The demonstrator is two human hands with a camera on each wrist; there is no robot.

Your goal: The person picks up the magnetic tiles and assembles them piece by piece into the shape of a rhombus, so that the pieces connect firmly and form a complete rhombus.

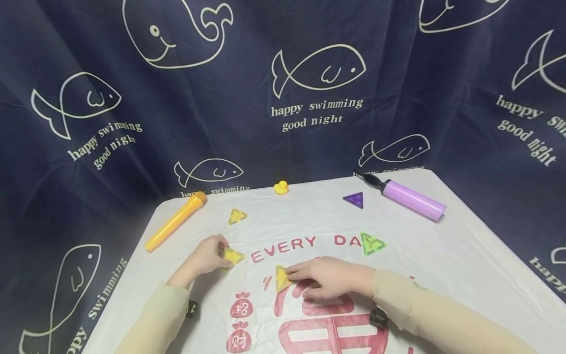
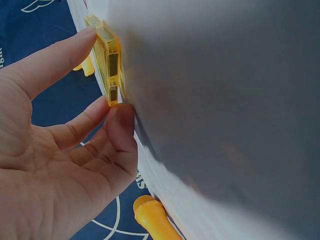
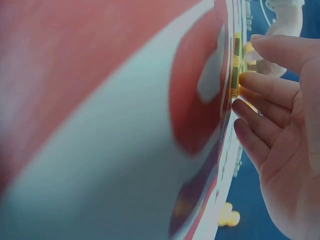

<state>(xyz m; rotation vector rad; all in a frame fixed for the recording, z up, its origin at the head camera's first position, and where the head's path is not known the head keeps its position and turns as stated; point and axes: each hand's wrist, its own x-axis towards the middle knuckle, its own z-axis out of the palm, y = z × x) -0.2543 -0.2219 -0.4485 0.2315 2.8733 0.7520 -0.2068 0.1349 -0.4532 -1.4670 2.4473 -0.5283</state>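
My left hand [image 1: 205, 256] pinches a yellow triangular magnetic tile [image 1: 233, 256] near the left side of the table. In the left wrist view the thumb lies on one end of that tile [image 2: 113, 65] and the fingertips meet its other end, close to the cloth. Nearer the middle, the fingertips of my right hand [image 1: 333, 278] touch the right edge of a second yellow triangular tile [image 1: 280, 279]. The right wrist view shows this tile [image 3: 235, 75] edge-on, low over the cloth, with the fingers fairly straight and the thumb apart from it.
A third yellow tile [image 1: 237, 216] lies farther back, a green tile [image 1: 373, 244] and purple tile [image 1: 354, 199] to the right. An orange toy microphone [image 1: 176, 222], rubber duck [image 1: 281, 187] and purple hand pump [image 1: 413, 200] lie along the table's edges. Dark curtains [image 1: 247, 123] hang behind.
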